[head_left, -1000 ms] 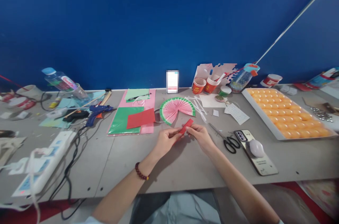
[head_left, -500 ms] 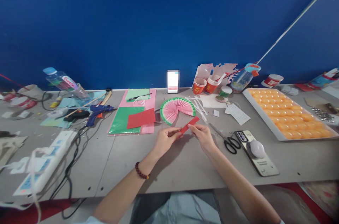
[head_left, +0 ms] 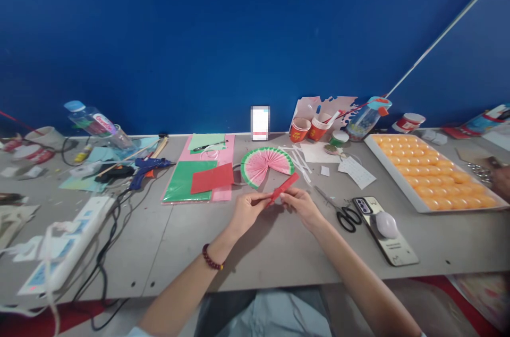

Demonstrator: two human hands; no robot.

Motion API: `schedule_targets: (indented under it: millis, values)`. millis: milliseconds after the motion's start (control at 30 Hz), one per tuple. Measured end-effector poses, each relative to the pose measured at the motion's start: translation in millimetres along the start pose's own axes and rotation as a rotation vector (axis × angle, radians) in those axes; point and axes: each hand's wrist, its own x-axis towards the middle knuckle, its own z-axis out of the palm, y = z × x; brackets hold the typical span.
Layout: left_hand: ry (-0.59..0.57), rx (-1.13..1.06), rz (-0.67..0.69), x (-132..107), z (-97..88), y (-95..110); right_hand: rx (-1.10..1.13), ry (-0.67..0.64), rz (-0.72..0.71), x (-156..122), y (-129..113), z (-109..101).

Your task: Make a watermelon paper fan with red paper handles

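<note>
A narrow folded strip of red paper (head_left: 287, 183) slants up to the right between my hands. My left hand (head_left: 249, 210) pinches its lower end between thumb and fingers. Along its lower right edge, the closed fingers of my right hand (head_left: 300, 205) grip it too. Just beyond lies a pleated paper fan (head_left: 263, 165) coloured like a watermelon slice, pink with a green rim. To the left, a flat red paper sheet (head_left: 212, 179) rests on a green paper pack (head_left: 190, 182). Black-handled scissors (head_left: 346, 216) lie right of my right hand.
A phone (head_left: 398, 249) with a white mouse (head_left: 387, 225) on it lies at right, before a tray of orange balls (head_left: 418, 204). Paper cups (head_left: 300, 131) stand behind. A blue glue gun (head_left: 145, 169) and power strip (head_left: 74, 241) are left. Another person's hand (head_left: 501, 182) shows at far right.
My right hand has slid slightly down and left along the red strip, whose upper end has shifted a little left. Another person's hand has come in at the far right edge.
</note>
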Motion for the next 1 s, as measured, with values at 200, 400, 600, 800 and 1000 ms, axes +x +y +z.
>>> schedule_targets:
  millis: [200,400,600,800,1000]
  values:
    - [-0.021,-0.093,-0.056,-1.7,3.2,5.7,-0.088,0.118,-0.042,-1.0,1.6,4.5]
    - [0.001,-0.103,-0.112,0.4,1.8,4.4,-0.063,0.210,-0.136,-1.6,2.1,5.7]
    - [0.022,-0.049,-0.056,-0.7,0.7,4.6,-0.029,0.070,-0.061,-2.8,-0.1,3.9]
    - [-0.013,-0.059,-0.040,0.9,0.2,0.4,-0.087,0.013,-0.015,-2.4,3.8,5.9]
    - [-0.034,-0.082,-0.028,1.5,0.8,0.4,-0.098,0.099,-0.061,-2.6,5.1,10.1]
